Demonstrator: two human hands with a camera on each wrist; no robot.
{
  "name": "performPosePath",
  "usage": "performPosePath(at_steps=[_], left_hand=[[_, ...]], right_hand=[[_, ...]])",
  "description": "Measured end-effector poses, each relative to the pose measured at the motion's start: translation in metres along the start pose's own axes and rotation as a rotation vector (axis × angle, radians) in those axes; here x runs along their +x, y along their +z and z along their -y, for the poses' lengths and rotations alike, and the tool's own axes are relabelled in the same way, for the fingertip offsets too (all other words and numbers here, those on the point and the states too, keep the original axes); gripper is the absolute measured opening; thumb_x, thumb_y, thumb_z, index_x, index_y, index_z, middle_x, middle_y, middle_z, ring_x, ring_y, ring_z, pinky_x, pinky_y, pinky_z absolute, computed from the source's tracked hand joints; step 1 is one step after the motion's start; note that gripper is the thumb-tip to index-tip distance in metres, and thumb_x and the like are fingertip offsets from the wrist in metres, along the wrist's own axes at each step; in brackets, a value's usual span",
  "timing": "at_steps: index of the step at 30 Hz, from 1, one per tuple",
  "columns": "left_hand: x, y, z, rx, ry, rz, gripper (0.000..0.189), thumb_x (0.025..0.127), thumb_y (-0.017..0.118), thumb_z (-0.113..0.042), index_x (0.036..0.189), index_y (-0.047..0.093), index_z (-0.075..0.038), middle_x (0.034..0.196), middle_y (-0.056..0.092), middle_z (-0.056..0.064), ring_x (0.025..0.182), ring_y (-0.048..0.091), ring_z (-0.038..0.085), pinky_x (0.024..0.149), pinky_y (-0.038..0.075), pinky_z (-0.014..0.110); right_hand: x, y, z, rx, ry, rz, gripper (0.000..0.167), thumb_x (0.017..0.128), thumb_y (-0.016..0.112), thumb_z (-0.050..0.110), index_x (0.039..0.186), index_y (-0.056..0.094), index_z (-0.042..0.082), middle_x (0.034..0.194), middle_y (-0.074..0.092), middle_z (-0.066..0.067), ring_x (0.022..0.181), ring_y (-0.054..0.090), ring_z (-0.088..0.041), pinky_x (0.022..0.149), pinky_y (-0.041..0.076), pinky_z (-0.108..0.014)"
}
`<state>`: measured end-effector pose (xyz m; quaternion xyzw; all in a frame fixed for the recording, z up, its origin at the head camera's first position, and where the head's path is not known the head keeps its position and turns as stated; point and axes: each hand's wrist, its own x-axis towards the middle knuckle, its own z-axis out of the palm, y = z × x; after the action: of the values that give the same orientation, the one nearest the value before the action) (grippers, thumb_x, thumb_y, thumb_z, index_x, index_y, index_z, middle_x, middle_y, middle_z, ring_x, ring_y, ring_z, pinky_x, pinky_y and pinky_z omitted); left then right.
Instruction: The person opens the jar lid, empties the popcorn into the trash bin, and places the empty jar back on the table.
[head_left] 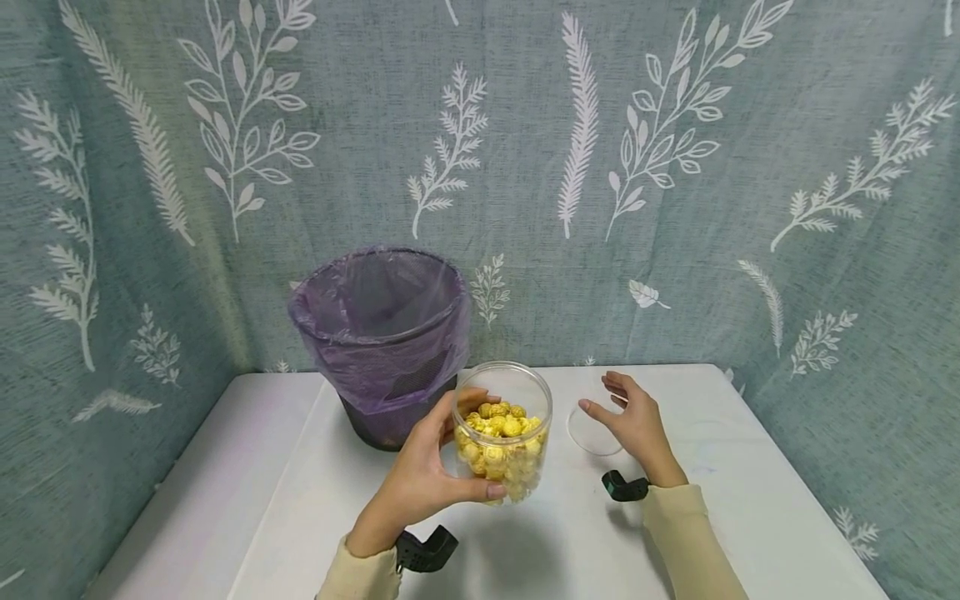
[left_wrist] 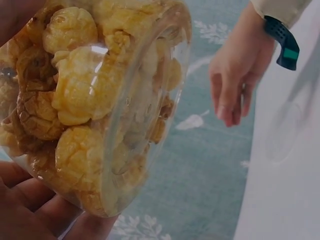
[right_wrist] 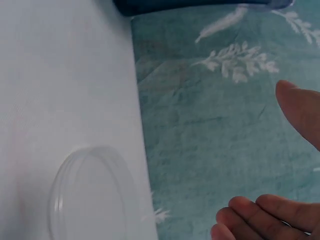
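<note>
My left hand grips a clear plastic jar from its left side, thumb across the front and fingers round the back. Yellow caramel popcorn fills the lower part of the jar, whose top is uncovered. The left wrist view shows the jar's base and the popcorn through its wall from close by. Over the table's right half, my right hand holds nothing, thumb and fingers apart. Beside it on the table lies a round clear lid, seen also as a lid in the right wrist view.
A black mesh bin with a purple plastic liner stands at the back left, just behind my left hand. Green curtains with white leaf patterns enclose the white table at the back and both sides.
</note>
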<state>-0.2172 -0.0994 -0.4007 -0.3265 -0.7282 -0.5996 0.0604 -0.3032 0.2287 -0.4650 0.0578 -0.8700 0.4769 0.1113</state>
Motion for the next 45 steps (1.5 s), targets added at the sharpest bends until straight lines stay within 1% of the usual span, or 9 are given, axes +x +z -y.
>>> performPosePath(at_steps=[2, 6, 10, 15, 19, 26, 33, 40, 45], left_hand=[[0.0, -0.001, -0.001, 0.009, 0.001, 0.003, 0.094, 0.071, 0.099, -0.013, 0.15, 0.049, -0.02, 0.147, 0.061, 0.0, 0.132, 0.059, 0.023, 0.105, 0.05, 0.038], [-0.002, -0.003, -0.003, 0.013, -0.012, 0.012, 0.094, 0.07, 0.1, -0.014, 0.149, 0.05, -0.02, 0.148, 0.061, 0.004, 0.132, 0.059, 0.023, 0.106, 0.049, 0.04], [-0.003, -0.004, -0.005, 0.011, -0.025, 0.021, 0.094, 0.07, 0.1, -0.014, 0.149, 0.05, -0.022, 0.147, 0.061, 0.001, 0.133, 0.058, 0.022, 0.107, 0.049, 0.041], [-0.003, -0.006, -0.008, 0.019, -0.008, 0.046, 0.094, 0.069, 0.1, -0.014, 0.149, 0.05, -0.02, 0.142, 0.064, -0.001, 0.13, 0.06, 0.023, 0.105, 0.05, 0.042], [-0.005, -0.011, -0.011, 0.01, 0.0, 0.065, 0.095, 0.069, 0.101, -0.013, 0.149, 0.05, -0.02, 0.142, 0.064, -0.001, 0.131, 0.06, 0.023, 0.107, 0.049, 0.043], [-0.007, -0.021, -0.016, 0.018, 0.02, 0.102, 0.097, 0.068, 0.101, -0.013, 0.15, 0.049, -0.012, 0.145, 0.061, 0.0, 0.132, 0.059, 0.024, 0.107, 0.049, 0.046], [-0.01, -0.032, -0.017, 0.004, 0.054, 0.148, 0.099, 0.067, 0.1, -0.011, 0.152, 0.049, -0.016, 0.147, 0.06, 0.002, 0.132, 0.059, 0.026, 0.108, 0.049, 0.047], [-0.013, -0.041, -0.02, -0.003, 0.063, 0.179, 0.098, 0.067, 0.099, -0.013, 0.151, 0.05, -0.016, 0.147, 0.06, 0.004, 0.129, 0.061, 0.026, 0.107, 0.049, 0.046], [-0.014, -0.045, -0.017, -0.012, 0.07, 0.177, 0.096, 0.068, 0.099, -0.01, 0.151, 0.05, -0.011, 0.147, 0.059, 0.007, 0.129, 0.061, 0.027, 0.108, 0.049, 0.046]], right_hand=[[0.0, 0.001, 0.006, 0.018, -0.021, -0.008, 0.076, 0.096, 0.081, 0.027, 0.151, 0.044, -0.009, 0.15, 0.052, -0.03, 0.14, 0.049, -0.045, 0.116, 0.042, -0.051], [0.001, 0.004, 0.018, 0.062, -0.057, -0.021, 0.075, 0.096, 0.081, 0.029, 0.152, 0.045, -0.006, 0.151, 0.052, -0.027, 0.141, 0.05, -0.042, 0.117, 0.041, -0.05], [0.007, 0.007, 0.035, 0.123, -0.094, -0.011, 0.073, 0.096, 0.081, 0.026, 0.152, 0.046, -0.004, 0.15, 0.053, -0.025, 0.141, 0.05, -0.041, 0.118, 0.041, -0.048], [0.022, 0.01, 0.063, 0.201, -0.126, 0.039, 0.072, 0.097, 0.079, 0.026, 0.154, 0.045, -0.002, 0.152, 0.052, -0.023, 0.143, 0.048, -0.039, 0.119, 0.039, -0.046], [0.036, 0.013, 0.089, 0.218, -0.164, 0.073, 0.071, 0.098, 0.078, 0.025, 0.154, 0.044, -0.002, 0.154, 0.05, -0.022, 0.144, 0.047, -0.039, 0.12, 0.038, -0.048], [0.062, 0.023, 0.131, 0.268, -0.269, 0.102, 0.066, 0.096, 0.08, 0.018, 0.152, 0.049, 0.0, 0.152, 0.054, -0.019, 0.142, 0.049, -0.036, 0.119, 0.038, -0.047], [0.075, 0.03, 0.174, 0.315, -0.379, 0.136, 0.064, 0.096, 0.08, 0.013, 0.151, 0.051, 0.0, 0.149, 0.056, -0.018, 0.14, 0.051, -0.034, 0.117, 0.041, -0.04], [0.087, 0.048, 0.202, 0.381, -0.381, 0.205, 0.065, 0.096, 0.08, 0.013, 0.152, 0.049, 0.0, 0.15, 0.056, -0.017, 0.141, 0.051, -0.034, 0.116, 0.041, -0.035], [0.097, 0.061, 0.205, 0.354, -0.386, 0.196, 0.065, 0.095, 0.08, 0.013, 0.15, 0.05, -0.003, 0.147, 0.057, -0.022, 0.139, 0.052, -0.036, 0.117, 0.041, -0.042]])
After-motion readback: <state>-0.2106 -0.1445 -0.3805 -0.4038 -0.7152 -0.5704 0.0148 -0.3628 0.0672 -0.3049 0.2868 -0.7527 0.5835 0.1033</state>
